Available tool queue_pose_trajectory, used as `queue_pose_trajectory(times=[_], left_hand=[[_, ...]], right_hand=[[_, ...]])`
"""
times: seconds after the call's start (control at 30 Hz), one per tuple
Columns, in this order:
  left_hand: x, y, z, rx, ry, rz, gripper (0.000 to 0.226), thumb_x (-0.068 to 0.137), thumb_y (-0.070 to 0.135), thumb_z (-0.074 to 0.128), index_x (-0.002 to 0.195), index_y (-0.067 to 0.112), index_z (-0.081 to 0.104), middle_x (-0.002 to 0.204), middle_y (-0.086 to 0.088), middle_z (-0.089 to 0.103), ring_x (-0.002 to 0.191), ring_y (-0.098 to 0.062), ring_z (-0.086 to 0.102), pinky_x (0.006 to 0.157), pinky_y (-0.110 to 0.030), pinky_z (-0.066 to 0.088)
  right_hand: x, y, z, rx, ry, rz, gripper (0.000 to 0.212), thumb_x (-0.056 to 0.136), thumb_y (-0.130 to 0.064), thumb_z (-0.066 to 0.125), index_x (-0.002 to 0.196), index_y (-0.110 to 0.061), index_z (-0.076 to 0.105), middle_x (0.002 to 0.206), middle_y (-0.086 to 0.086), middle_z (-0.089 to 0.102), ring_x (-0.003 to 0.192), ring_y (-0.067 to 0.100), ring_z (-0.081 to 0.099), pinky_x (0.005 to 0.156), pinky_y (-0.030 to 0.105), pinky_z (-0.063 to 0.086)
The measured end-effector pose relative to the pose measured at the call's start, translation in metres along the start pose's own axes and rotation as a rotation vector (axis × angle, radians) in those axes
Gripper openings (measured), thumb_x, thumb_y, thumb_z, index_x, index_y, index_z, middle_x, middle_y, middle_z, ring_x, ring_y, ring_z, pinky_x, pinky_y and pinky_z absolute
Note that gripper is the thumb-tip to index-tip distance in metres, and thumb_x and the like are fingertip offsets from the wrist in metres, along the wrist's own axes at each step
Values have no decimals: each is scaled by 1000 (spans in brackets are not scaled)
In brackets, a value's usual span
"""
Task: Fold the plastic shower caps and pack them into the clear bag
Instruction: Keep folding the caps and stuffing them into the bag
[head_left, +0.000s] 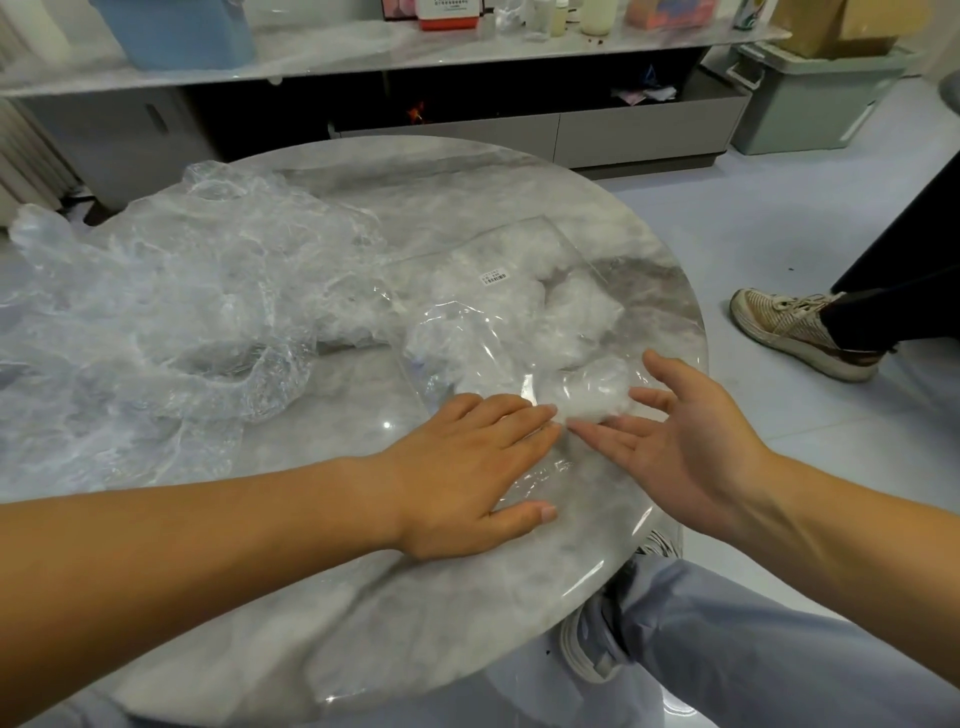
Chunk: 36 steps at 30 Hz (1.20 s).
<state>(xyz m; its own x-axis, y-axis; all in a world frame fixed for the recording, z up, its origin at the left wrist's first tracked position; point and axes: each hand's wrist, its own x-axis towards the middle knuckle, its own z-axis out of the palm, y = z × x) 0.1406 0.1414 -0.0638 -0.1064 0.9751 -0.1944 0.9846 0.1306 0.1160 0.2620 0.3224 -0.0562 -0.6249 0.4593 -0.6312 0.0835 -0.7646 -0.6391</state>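
Already bunched into small white wads, several folded shower caps sit inside the clear bag, which lies flat on the right half of the round marble table. A small barcode label shows on the bag's upper face. The nearest wad lies at the bag's near end, right between the two hands.

The left hand rests palm down on the near edge of the bag, fingers straight and close together, thumb spread to the side — pressing flat, gripping nothing. Its fingertips almost meet those of the right hand, which is turned palm up with fingers loosely spread and slightly curled, cupped beside the nearest wad; whether it touches the plastic cannot be told.

To the left, a big heap of unfolded shower caps covers much of the table, just reaching the bag's left side. Bare marble lies open toward the near rim; the bag's right side runs close to the table's right edge.

Beyond the edge, another person's shoe stands on the pale floor.
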Motion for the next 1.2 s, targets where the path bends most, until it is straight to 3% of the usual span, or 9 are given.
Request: queue_pose_trajectory(times=[0.17,0.4,0.57,0.7,0.8,0.87,0.97,1.03,1.2], left_hand=[[-1,-3,3,5,8,23,77,101,63,23,161,18,8,169,1,4,153,-16,2,121,-32,2],[-3,-8,4,48,-4,50,75,101,63,24,161,19,14,169,-2,7,153,-20,4,122,-37,5],[-17,-13,-2,-32,-39,91,65,102,61,26,160,32,16,168,-1,-15,153,-14,-17,122,-36,-5],[-49,-29,-6,-99,132,-12,56,103,56,31,152,28,37,169,-3,5,155,-17,2,122,-35,10],[-86,-54,-5,-41,264,-270,53,98,55,32,133,24,57,158,-8,36,144,-27,34,114,-41,30],[-121,-75,-3,-17,251,-478,56,95,57,30,126,26,64,153,-8,42,140,-27,39,112,-40,33],[-161,-96,2,-12,127,-684,84,83,70,6,125,30,67,160,-7,31,148,-24,24,116,-40,23],[-175,-107,8,36,23,-718,96,78,72,-7,125,30,66,167,-5,11,153,-22,3,120,-40,10],[-197,-130,17,104,-39,-663,98,81,72,-11,141,24,50,168,-2,4,152,-20,-3,119,-41,4]], right_hand=[[-4,9,0,-233,92,-33,51,100,-33,61,142,-13,42,125,24,55,105,40,68,102,48,53],[-5,-3,9,-204,31,-65,38,103,-30,52,133,-14,37,121,27,63,108,42,67,100,49,53],[-19,-14,8,-844,146,-226,20,102,-23,54,105,-4,57,82,14,63,70,30,67,59,42,58],[-29,-7,41,-1101,-72,-453,26,102,-24,52,86,-8,65,60,3,60,53,17,58,49,32,49],[-29,11,79,-1335,-322,-646,26,99,-35,51,85,-21,68,77,-7,69,71,7,65,63,26,53],[-22,26,109,-1510,-507,-746,28,98,-45,47,93,-29,69,98,-16,68,90,2,62,75,20,48],[-4,54,147,-1798,-803,-756,42,99,-57,37,122,-35,64,144,-23,44,122,-8,47,94,14,38],[11,74,163,-1952,-901,-699,53,99,-62,31,139,-35,54,164,-19,17,145,3,29,113,25,32],[45,108,191,-2124,-898,-780,83,86,-79,3,138,-41,56,169,-11,2,151,12,-1,124,46,13]])
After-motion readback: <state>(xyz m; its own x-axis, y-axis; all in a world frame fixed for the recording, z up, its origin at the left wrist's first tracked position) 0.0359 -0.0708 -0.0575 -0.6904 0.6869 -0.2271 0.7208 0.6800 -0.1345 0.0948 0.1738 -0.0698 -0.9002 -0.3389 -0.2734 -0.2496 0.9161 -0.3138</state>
